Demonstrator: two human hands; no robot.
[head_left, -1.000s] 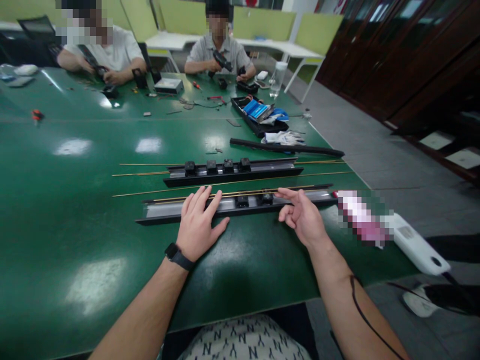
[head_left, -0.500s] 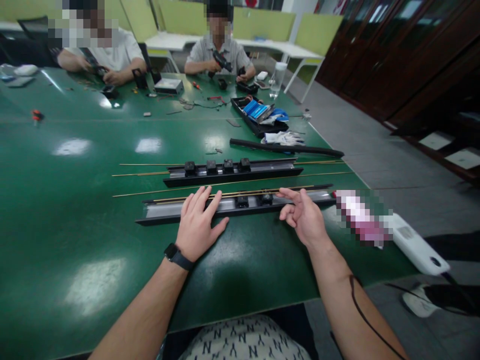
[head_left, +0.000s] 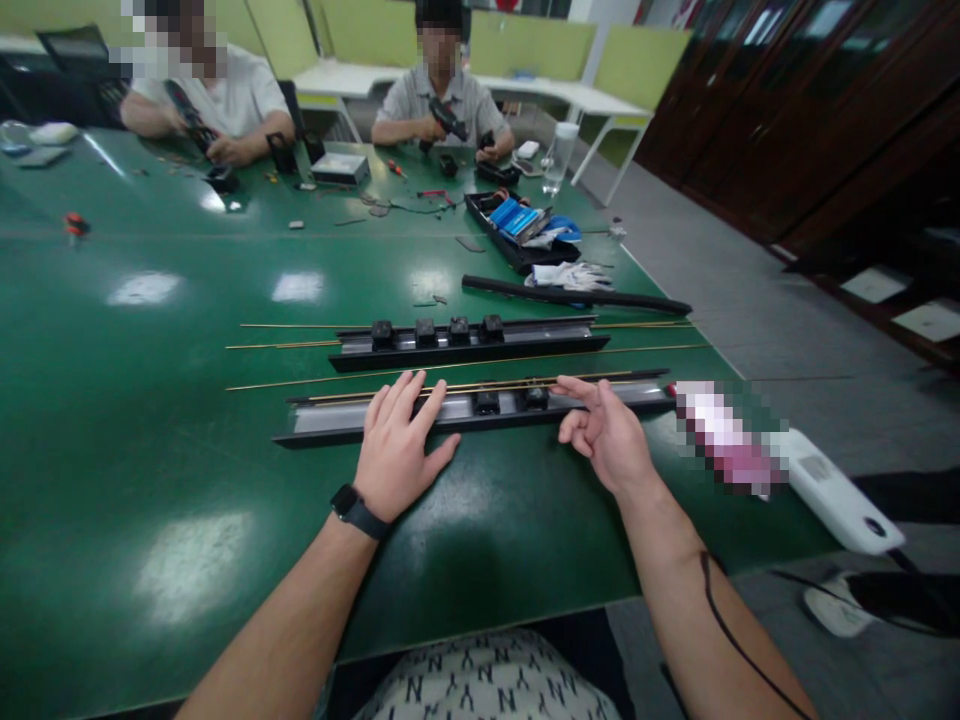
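Plainly, the left hand (head_left: 397,435) has its grip spread flat, fingers fanned and thumb held apart, laid across the near channel (head_left: 337,437) and the thin brass-coloured rods (head_left: 495,387) along it. The right hand (head_left: 611,435) has its lower fingers loosely curled and its foremost fingertips at the rods further right; whether that grip pinches them or merely touches is not clear from this view.

The rods run lengthwise along the near channel, passing over or just behind two black blocks (head_left: 487,401) seated in it. They look light, smooth and springy: stiff along their length, yet likely to bow or roll if held at one end only. Two fingertip holds set well apart, as the hands are placed now, should steady them best; a hard squeeze midway could bend one. The channel, dark-walled with a silvery floor, seems rigid and fairly light for its length. It would best be lifted by its outer walls near both ends, kept level, since the blocks may be loose.

Beyond it a single rod (head_left: 300,384) lies on the green bench (head_left: 187,450), probably easier to pick up by an end. Farther off stands the rear channel (head_left: 465,362) with four black blocks, then a long black strip (head_left: 577,295) beside a pair of pale work gloves (head_left: 562,275)
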